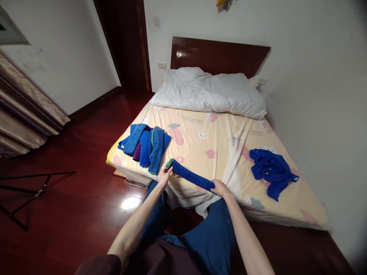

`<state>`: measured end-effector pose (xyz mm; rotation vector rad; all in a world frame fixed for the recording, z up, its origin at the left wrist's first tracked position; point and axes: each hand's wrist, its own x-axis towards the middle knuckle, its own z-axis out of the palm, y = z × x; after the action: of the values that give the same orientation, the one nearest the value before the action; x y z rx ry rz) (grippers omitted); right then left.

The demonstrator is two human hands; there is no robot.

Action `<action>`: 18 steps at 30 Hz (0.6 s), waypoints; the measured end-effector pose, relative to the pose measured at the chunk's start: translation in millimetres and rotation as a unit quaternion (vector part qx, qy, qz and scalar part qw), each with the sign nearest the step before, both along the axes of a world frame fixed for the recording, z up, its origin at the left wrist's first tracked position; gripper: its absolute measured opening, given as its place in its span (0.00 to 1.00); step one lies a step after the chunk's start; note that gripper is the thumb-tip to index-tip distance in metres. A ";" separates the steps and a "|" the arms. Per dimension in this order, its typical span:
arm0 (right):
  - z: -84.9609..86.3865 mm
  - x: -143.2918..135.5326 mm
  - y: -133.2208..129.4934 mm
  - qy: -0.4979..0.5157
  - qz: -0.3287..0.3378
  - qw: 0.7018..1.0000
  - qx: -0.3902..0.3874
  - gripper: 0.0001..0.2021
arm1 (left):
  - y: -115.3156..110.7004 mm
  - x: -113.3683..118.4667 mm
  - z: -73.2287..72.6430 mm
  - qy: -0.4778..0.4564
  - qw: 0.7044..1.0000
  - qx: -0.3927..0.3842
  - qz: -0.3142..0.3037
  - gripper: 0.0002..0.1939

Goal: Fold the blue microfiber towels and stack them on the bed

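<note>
A blue towel [192, 177], folded into a long narrow strip with a green edge at its left end, lies along the front of the bed. My left hand [165, 176] grips its left end, and my right hand [220, 188] grips its right end. Just left of it is a pile of folded towels [145, 147] in blues and purple, some edged in green. A crumpled blue cloth [271, 170] lies loose on the right side of the bed.
The bed [197, 133] has a pale yellow patterned sheet under a clear cover. A grey-white quilt [212, 91] is bunched by the dark wooden headboard [215, 55]. Black tripod legs [37, 193] stand on the red-brown floor at left, near a curtain [25, 114].
</note>
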<state>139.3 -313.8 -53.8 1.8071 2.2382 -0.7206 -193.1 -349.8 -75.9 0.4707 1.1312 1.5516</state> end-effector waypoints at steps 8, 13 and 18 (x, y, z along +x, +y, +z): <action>6.6 1.1 -5.9 0.031 -0.029 0.999 0.004 0.22 | 3.6 -2.0 29.2 0.024 0.999 0.042 -0.021 0.31; 15.4 -12.3 -2.9 0.053 -0.023 0.998 0.006 0.20 | 14.7 -13.1 61.7 0.106 0.991 0.074 -0.038 0.27; 22.7 -44.8 5.7 0.079 -0.021 0.996 0.033 0.14 | 23.9 -31.3 116.8 0.301 0.943 0.134 -0.052 0.17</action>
<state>94.5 -308.1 -31.1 1.8935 2.3555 -0.8345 -224.4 -325.9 40.8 1.2332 1.3213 1.5132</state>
